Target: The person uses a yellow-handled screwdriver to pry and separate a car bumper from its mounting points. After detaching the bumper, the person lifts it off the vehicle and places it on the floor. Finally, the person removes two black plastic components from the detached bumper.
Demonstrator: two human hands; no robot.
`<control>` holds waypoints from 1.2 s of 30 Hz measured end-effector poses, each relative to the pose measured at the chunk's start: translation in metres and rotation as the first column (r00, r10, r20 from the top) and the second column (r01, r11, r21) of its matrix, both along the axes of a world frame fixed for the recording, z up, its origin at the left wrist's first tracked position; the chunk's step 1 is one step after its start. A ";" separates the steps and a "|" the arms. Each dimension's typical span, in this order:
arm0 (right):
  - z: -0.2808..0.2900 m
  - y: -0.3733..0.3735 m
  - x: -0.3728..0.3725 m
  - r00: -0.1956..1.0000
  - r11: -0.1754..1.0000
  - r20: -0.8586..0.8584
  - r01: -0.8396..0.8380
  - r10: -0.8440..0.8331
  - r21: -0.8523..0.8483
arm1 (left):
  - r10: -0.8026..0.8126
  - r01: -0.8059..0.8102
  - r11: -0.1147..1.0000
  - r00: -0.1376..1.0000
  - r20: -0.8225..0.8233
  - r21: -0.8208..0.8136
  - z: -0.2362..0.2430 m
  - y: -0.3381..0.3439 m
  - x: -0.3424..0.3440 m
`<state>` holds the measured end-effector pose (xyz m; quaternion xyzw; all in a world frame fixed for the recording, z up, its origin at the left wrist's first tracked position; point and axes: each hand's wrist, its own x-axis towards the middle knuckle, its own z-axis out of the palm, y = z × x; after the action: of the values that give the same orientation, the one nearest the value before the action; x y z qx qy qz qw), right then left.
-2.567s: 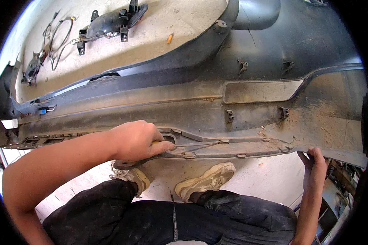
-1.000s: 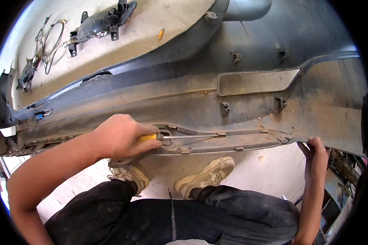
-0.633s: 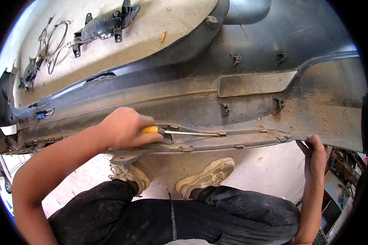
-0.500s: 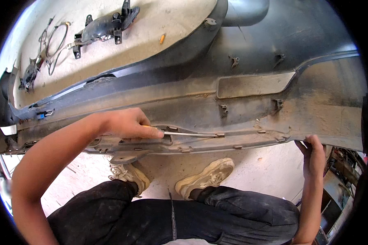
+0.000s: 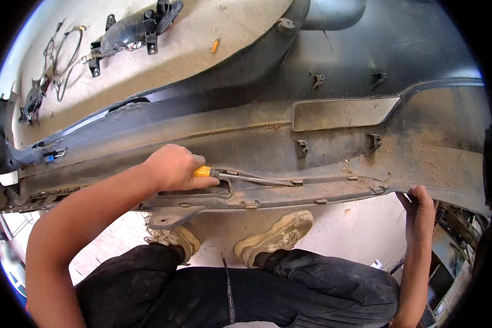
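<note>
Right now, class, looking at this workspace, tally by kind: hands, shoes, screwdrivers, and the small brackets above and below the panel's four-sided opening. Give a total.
Hands: 2
Shoes: 2
Screwdriver: 1
Brackets: 4
Total: 9

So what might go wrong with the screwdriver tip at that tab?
The screwdriver in the left hand could slip off the small tab; it points roughly toward the right hand, at the edge of the dark panel. The tab might crack if pried hard. Dirt on the panel could flick up.
</note>
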<state>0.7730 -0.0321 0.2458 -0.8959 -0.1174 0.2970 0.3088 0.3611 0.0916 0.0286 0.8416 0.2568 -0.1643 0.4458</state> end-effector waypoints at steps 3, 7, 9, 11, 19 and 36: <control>0.000 0.000 -0.002 1.000 1.000 -0.017 0.024 -0.024 0.013 | -0.026 0.026 1.000 1.000 0.008 0.014 -0.005 0.004 0.000; 0.001 0.002 -0.005 0.999 0.999 0.003 0.034 -0.034 0.024 | -0.050 0.046 0.997 0.997 -0.058 -0.061 0.000 0.010 0.006; 0.001 0.002 -0.004 0.999 0.999 -0.009 0.041 -0.041 0.012 | -0.048 0.027 0.987 0.991 -0.126 -0.161 0.007 0.012 0.006; 0.002 0.002 -0.004 0.999 0.999 -0.006 0.039 -0.039 0.001 | -0.048 -0.012 0.956 0.980 -0.194 -0.293 0.016 0.010 0.006; -0.001 0.005 -0.012 0.998 0.998 0.026 0.051 -0.052 0.046 | 0.011 -0.153 0.880 0.953 -0.301 -0.450 0.044 0.019 0.010; -0.005 -0.005 0.002 0.999 0.999 0.038 -0.025 0.023 0.044 | -0.024 -0.023 0.971 0.981 -0.191 -0.236 0.057 0.015 0.003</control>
<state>0.7753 -0.0367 0.2407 -0.8927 -0.1407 0.2812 0.3227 0.3644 0.1064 0.0854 0.7625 0.2772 -0.2746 0.5161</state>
